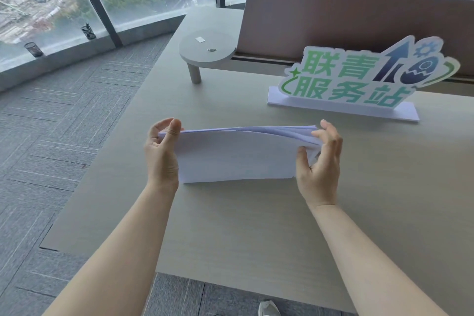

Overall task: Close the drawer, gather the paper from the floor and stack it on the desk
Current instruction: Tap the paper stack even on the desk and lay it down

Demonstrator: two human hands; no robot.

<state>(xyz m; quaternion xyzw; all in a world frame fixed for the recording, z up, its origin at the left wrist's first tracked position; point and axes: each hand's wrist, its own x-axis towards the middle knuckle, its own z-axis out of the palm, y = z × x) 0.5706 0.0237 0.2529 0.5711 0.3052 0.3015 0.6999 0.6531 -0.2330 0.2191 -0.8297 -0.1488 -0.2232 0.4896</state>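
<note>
A sheaf of white paper (238,154) stands on its long edge on the pale wooden desk (256,233), upright and slightly bowed. My left hand (163,154) grips its left end, thumb over the top edge. My right hand (320,159) holds the right end, where the sheets fan apart a little under the fingers. No drawer shows in this view, and no paper lies on the visible floor.
A standing cut-out sign (359,77) with green characters sits behind the paper at the right. A small round raised shelf (205,49) stands further back, against a brown divider panel (346,23). Grey carpet (51,136) runs along the desk's left edge. A shoe tip (268,308) shows below.
</note>
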